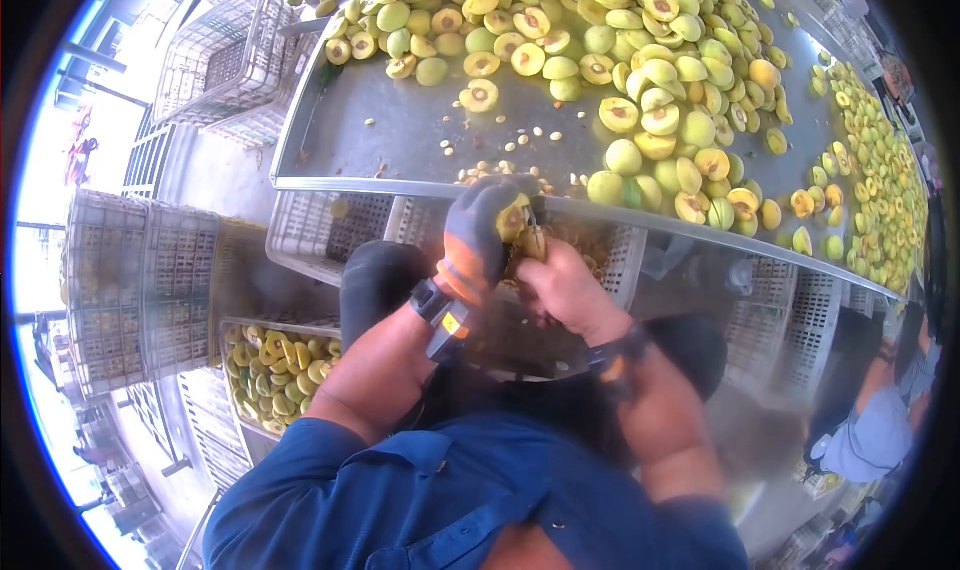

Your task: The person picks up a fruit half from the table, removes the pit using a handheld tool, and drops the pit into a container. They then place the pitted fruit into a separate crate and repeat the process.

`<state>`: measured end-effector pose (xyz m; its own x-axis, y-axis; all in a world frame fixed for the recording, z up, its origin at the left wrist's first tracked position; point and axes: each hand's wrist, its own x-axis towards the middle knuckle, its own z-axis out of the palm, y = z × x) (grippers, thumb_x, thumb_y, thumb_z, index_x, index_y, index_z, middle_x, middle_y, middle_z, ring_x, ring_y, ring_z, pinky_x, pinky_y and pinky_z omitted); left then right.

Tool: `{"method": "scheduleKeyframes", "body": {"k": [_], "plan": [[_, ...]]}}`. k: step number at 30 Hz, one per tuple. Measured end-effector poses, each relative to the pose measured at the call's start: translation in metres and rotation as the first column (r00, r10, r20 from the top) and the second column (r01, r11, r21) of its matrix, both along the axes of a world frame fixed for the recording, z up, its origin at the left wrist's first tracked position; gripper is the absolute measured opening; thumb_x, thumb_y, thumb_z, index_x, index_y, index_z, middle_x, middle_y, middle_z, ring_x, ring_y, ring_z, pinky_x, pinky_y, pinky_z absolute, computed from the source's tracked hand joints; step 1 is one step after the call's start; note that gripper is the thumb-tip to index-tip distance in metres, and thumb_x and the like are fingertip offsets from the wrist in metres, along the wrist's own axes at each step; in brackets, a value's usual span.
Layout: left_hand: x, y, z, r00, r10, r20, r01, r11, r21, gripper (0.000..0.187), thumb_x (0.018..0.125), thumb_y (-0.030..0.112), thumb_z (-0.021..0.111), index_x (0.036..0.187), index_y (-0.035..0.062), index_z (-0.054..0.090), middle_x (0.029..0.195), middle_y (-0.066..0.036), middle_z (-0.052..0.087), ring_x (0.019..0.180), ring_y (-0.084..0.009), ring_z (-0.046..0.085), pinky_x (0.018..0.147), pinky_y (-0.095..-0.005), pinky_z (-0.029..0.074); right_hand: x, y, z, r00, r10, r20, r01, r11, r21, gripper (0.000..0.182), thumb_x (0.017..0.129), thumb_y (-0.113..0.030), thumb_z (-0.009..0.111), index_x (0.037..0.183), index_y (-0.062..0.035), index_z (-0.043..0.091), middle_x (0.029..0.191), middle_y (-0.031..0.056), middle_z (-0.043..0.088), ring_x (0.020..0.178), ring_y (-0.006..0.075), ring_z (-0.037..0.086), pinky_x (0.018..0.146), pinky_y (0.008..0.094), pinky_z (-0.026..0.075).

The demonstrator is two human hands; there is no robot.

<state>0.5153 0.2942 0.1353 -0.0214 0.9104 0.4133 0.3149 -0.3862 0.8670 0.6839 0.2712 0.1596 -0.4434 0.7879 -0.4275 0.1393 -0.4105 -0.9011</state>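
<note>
The left hand (pixel 474 232), in a grey-and-orange glove, is curling its fingers snugly round a yellow-green fruit piece (pixel 512 220) at the near edge of the metal table (pixel 385 130), left of that edge's middle. The bare right hand (pixel 560 288) is bunching into a mostly folded grip and holding a small yellowish-brown object (pixel 533 246) against or just beside the fruit; whether that is a tool or another piece, I cannot tell. The step in hand is looking like splitting or pitting: pale kernels (pixel 487 173) are lying along the near edge, and cut fruit halves (pixel 655 70) are heaping towards the far edge and right corner. Below the near edge, a crate (pixel 628 260) is sitting with brownish bits inside, partly hidden by the hands. The next move is probably calling for a steady left grip and a short, controlled right-hand twist or pull, keeping the fingers clear of any cutting edge.
</note>
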Motion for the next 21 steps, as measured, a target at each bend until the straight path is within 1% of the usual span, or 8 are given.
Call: {"method": "scheduleKeyframes", "body": {"k": [1,3,5,9,14,15,18,21], "plan": [[-0.001,0.001,-0.002,0.999,0.011,-0.044,-0.007,0.997,0.073,0.023,0.103,0.016,0.063,0.119,0.0016,0.074,0.109,-0.012,0.077,0.098,-0.0230,0.074,0.087,-0.0348,0.058,0.003,0.001,0.008,0.997,-0.008,-0.077,-0.012,0.969,-0.246,0.029,0.096,-0.013,0.061,0.121,0.0024,0.064,0.109,0.0242,0.073,0.104,0.0418,0.070,0.092,0.0474,0.054],[0.002,-0.001,0.004,0.976,0.017,0.218,0.045,0.960,-0.277,0.023,0.103,0.013,0.061,0.117,0.0001,0.073,0.108,-0.011,0.076,0.097,-0.0210,0.072,0.088,-0.0333,0.057,0.000,-0.002,0.003,0.998,-0.027,-0.061,0.018,0.988,-0.151,0.030,0.097,-0.013,0.061,0.122,0.0023,0.063,0.111,0.0251,0.072,0.106,0.0436,0.069,0.093,0.0480,0.054],[0.008,-0.001,-0.002,0.882,0.074,0.466,0.148,0.894,-0.422,0.026,0.101,0.010,0.056,0.118,-0.0024,0.072,0.108,-0.009,0.075,0.095,-0.0182,0.070,0.091,-0.0306,0.055,-0.016,-0.008,-0.017,0.990,-0.090,0.107,0.021,0.852,0.524,0.031,0.097,-0.013,0.061,0.124,0.0022,0.062,0.113,0.0256,0.071,0.107,0.0449,0.068,0.094,0.0485,0.054],[0.003,-0.004,-0.004,0.772,0.034,0.634,0.261,0.894,-0.365,0.024,0.100,0.007,0.058,0.117,-0.0028,0.072,0.110,-0.012,0.075,0.098,-0.0199,0.071,0.091,-0.0324,0.057,-0.011,-0.007,-0.020,1.000,0.013,0.017,-0.018,0.955,0.296,0.028,0.097,-0.011,0.060,0.122,0.0024,0.063,0.115,0.0269,0.070,0.108,0.0468,0.067,0.094,0.0489,0.054],[-0.007,0.003,-0.010,0.968,0.030,-0.249,-0.042,0.998,-0.040,0.024,0.094,0.004,0.064,0.117,0.0009,0.073,0.106,-0.014,0.077,0.097,-0.0266,0.075,0.085,-0.0367,0.059,-0.013,-0.009,-0.020,0.995,0.014,0.103,-0.055,0.909,0.413,0.026,0.097,-0.010,0.061,0.119,0.0039,0.064,0.110,0.0214,0.072,0.105,0.0403,0.068,0.097,0.0477,0.053],[-0.009,0.002,-0.006,0.923,0.071,-0.378,-0.088,0.996,-0.028,0.025,0.093,0.003,0.066,0.116,0.0018,0.073,0.105,-0.014,0.077,0.097,-0.0282,0.076,0.084,-0.0375,0.059,-0.009,-0.007,-0.017,0.997,0.076,-0.021,-0.073,0.990,0.117,0.023,0.098,-0.011,0.061,0.115,0.0030,0.064,0.104,0.0187,0.071,0.097,0.0364,0.068,0.091,0.0472,0.054],[-0.009,0.000,0.004,0.955,0.029,-0.296,-0.048,0.997,-0.056,0.024,0.088,0.005,0.068,0.111,0.0035,0.073,0.101,-0.015,0.077,0.094,-0.0327,0.076,0.082,-0.0396,0.059,0.004,-0.002,-0.004,0.948,0.087,-0.305,-0.213,0.888,-0.407,0.012,0.100,-0.012,0.060,0.104,-0.0007,0.063,0.086,0.0102,0.065,0.073,0.0245,0.064,0.069,0.0438,0.055],[-0.012,0.000,-0.009,0.928,0.104,-0.358,-0.092,0.995,0.051,0.022,0.085,0.007,0.069,0.106,0.0033,0.073,0.099,-0.015,0.077,0.093,-0.0340,0.075,0.081,-0.0407,0.059,-0.005,-0.013,0.004,0.955,0.111,-0.273,-0.156,0.976,-0.150,0.011,0.103,-0.012,0.058,0.094,-0.0064,0.058,0.074,0.0023,0.054,0.054,0.0135,0.052,0.049,0.0363,0.046]]}}
